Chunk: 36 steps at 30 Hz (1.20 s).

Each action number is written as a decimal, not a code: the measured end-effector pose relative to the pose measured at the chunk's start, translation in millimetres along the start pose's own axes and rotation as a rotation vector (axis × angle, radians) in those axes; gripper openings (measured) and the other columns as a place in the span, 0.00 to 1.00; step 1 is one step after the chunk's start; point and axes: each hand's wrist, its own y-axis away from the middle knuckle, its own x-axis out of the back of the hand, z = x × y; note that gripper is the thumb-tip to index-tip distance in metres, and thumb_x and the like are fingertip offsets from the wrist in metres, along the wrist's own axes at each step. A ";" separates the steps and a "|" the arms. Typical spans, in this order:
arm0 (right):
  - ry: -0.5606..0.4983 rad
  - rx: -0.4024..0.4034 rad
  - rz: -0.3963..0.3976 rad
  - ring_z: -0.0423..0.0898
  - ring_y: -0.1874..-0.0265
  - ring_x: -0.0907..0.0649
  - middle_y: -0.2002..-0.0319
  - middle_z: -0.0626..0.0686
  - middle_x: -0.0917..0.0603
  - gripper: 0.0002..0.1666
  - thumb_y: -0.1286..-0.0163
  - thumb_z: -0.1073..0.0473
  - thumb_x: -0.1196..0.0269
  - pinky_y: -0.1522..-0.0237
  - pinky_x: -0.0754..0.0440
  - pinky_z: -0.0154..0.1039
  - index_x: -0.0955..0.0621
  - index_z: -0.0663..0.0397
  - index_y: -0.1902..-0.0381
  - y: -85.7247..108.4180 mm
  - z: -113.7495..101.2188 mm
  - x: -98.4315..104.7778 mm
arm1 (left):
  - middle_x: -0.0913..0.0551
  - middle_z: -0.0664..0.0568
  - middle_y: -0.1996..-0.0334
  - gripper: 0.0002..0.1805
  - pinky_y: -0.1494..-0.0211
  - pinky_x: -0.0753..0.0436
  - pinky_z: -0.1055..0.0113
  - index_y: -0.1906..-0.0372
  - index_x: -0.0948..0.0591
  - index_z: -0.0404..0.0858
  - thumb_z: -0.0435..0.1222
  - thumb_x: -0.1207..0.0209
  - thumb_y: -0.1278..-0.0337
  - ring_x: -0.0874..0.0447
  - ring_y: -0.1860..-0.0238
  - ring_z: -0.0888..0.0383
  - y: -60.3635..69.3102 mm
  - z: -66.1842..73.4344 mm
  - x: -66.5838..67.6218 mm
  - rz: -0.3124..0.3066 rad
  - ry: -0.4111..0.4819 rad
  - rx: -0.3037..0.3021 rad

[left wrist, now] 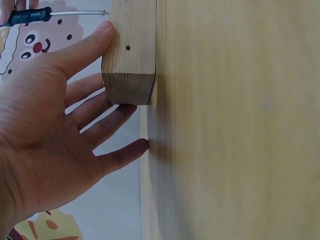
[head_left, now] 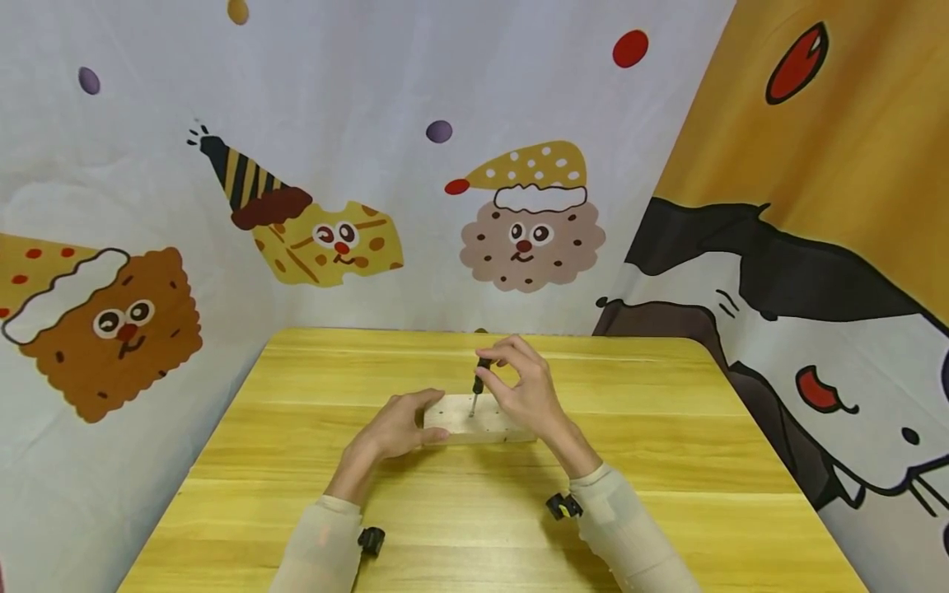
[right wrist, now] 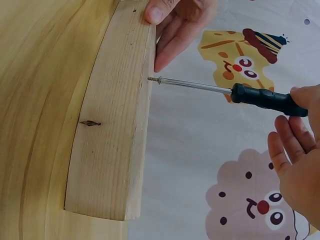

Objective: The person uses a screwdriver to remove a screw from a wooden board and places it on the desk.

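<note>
A pale wooden block [head_left: 454, 422] lies crosswise on the table, with small holes along its top. My left hand [head_left: 393, 427] holds its left end, thumb on the near side and fingers on the far side. Above the block, my right hand [head_left: 532, 394] pinches the end of a dark-handled screwdriver [right wrist: 260, 98] between thumb and fingers. The screwdriver stands nearly upright, its metal shaft pointing down at the block. At its tip a small screw [right wrist: 154, 79] stands in the wood, part of its thread showing. Another hole [left wrist: 128, 48] shows near the block's left end.
The yellow wood-grain table [head_left: 474, 511] reaches back to a white curtain [head_left: 415, 49] printed with cartoon food. A cartoon animal cloth [head_left: 830, 387] hangs on the right. Black wrist devices [head_left: 371, 541] sit by both sleeves.
</note>
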 end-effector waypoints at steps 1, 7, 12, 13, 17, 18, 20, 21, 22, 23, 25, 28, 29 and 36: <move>-0.001 -0.001 -0.002 0.54 0.57 0.11 0.54 0.56 0.10 0.16 0.29 0.71 0.22 0.55 0.06 0.53 0.08 0.58 0.45 0.1 0.0 0.3 | 0.24 0.42 0.16 0.43 0.12 0.28 0.35 0.16 0.25 0.39 0.48 0.23 0.29 0.27 0.15 0.37 0.0 -0.1 -0.1 0.001 0.001 0.001; 0.014 -0.039 -0.014 0.54 0.55 0.09 0.50 0.57 0.08 0.17 0.26 0.70 0.25 0.53 0.06 0.50 0.09 0.58 0.41 2.0 1.4 1.5 | 0.25 0.42 0.16 0.43 0.11 0.29 0.35 0.16 0.24 0.40 0.49 0.23 0.29 0.28 0.15 0.37 -0.1 -1.1 0.0 0.003 -0.004 0.003; 0.016 -0.049 -0.026 0.54 0.55 0.09 0.49 0.57 0.07 0.19 0.26 0.70 0.26 0.51 0.07 0.46 0.10 0.58 0.39 3.4 2.1 2.6 | 0.25 0.41 0.15 0.43 0.10 0.30 0.35 0.16 0.25 0.39 0.48 0.23 0.29 0.29 0.14 0.36 -0.7 -1.4 1.4 -0.001 -0.005 -0.010; 0.014 -0.049 -0.028 0.53 0.54 0.09 0.49 0.57 0.07 0.19 0.26 0.69 0.25 0.51 0.07 0.48 0.10 0.58 0.39 3.5 2.3 2.7 | 0.26 0.41 0.15 0.43 0.10 0.30 0.35 0.16 0.25 0.38 0.48 0.23 0.29 0.29 0.14 0.36 -0.7 -1.2 1.6 -0.003 -0.004 -0.012; 0.021 -0.045 -0.030 0.51 0.55 0.09 0.50 0.56 0.07 0.20 0.29 0.68 0.21 0.51 0.07 0.52 0.10 0.58 0.41 3.6 3.0 2.1 | 0.26 0.40 0.15 0.43 0.10 0.30 0.35 0.16 0.25 0.37 0.48 0.23 0.28 0.29 0.14 0.36 -1.2 -0.7 2.2 -0.011 -0.006 -0.019; 0.031 -0.042 -0.026 0.50 0.55 0.10 0.50 0.56 0.07 0.20 0.30 0.68 0.20 0.51 0.07 0.51 0.10 0.58 0.42 3.7 3.0 1.9 | 0.26 0.40 0.15 0.43 0.11 0.30 0.35 0.16 0.25 0.37 0.48 0.23 0.28 0.29 0.14 0.36 -1.3 -0.6 2.3 -0.013 -0.008 -0.022; 0.042 -0.037 -0.019 0.51 0.56 0.10 0.51 0.56 0.07 0.19 0.30 0.69 0.20 0.53 0.07 0.50 0.10 0.58 0.43 3.8 2.9 2.0 | 0.25 0.40 0.15 0.43 0.10 0.30 0.35 0.16 0.26 0.36 0.48 0.23 0.28 0.29 0.14 0.36 -1.6 -0.5 2.6 -0.018 -0.011 -0.027; 0.046 -0.034 -0.017 0.51 0.57 0.09 0.51 0.56 0.07 0.19 0.30 0.69 0.21 0.53 0.07 0.50 0.09 0.58 0.43 4.0 2.6 2.2 | 0.25 0.40 0.16 0.43 0.10 0.30 0.35 0.16 0.26 0.36 0.48 0.23 0.28 0.28 0.14 0.36 -1.4 -0.4 2.8 -0.019 -0.014 -0.029; 0.047 -0.032 -0.015 0.51 0.57 0.09 0.51 0.56 0.07 0.19 0.30 0.70 0.21 0.54 0.07 0.52 0.09 0.58 0.43 3.9 2.3 2.4 | 0.25 0.40 0.16 0.43 0.10 0.30 0.35 0.16 0.26 0.36 0.48 0.23 0.28 0.28 0.14 0.36 -1.3 -0.3 3.0 -0.019 -0.015 -0.030; 0.045 -0.030 -0.015 0.52 0.57 0.09 0.51 0.57 0.07 0.19 0.30 0.70 0.21 0.54 0.07 0.53 0.09 0.58 0.43 4.0 2.1 2.6 | 0.25 0.40 0.16 0.43 0.10 0.30 0.35 0.16 0.26 0.36 0.48 0.23 0.28 0.28 0.14 0.36 -1.2 0.0 3.3 -0.020 -0.014 -0.033; 0.038 -0.029 -0.017 0.53 0.57 0.09 0.51 0.57 0.06 0.19 0.29 0.71 0.22 0.55 0.06 0.56 0.09 0.58 0.42 4.1 1.9 3.0 | 0.25 0.40 0.16 0.43 0.10 0.30 0.35 0.16 0.26 0.36 0.48 0.23 0.28 0.29 0.14 0.36 -1.0 0.5 4.1 -0.022 -0.009 -0.037; 0.024 -0.029 -0.020 0.53 0.58 0.09 0.51 0.57 0.06 0.20 0.28 0.72 0.24 0.56 0.06 0.59 0.09 0.58 0.41 4.6 2.2 3.6 | 0.26 0.40 0.15 0.43 0.10 0.31 0.35 0.16 0.26 0.36 0.47 0.24 0.27 0.29 0.14 0.36 -0.7 0.9 5.1 -0.024 -0.002 -0.044; 0.021 -0.029 -0.021 0.53 0.58 0.09 0.51 0.58 0.06 0.20 0.28 0.72 0.24 0.56 0.06 0.57 0.09 0.58 0.40 4.9 2.4 3.8 | 0.26 0.39 0.15 0.43 0.10 0.31 0.35 0.15 0.26 0.36 0.47 0.24 0.27 0.29 0.14 0.35 -0.6 0.9 5.3 -0.026 -0.001 -0.046; 0.013 -0.034 -0.038 0.53 0.56 0.08 0.49 0.58 0.06 0.20 0.26 0.72 0.26 0.54 0.05 0.47 0.10 0.58 0.39 5.5 -0.5 5.4 | 0.27 0.38 0.15 0.43 0.10 0.32 0.34 0.15 0.27 0.35 0.48 0.25 0.26 0.31 0.13 0.35 -0.1 -1.6 3.1 -0.029 -0.010 -0.058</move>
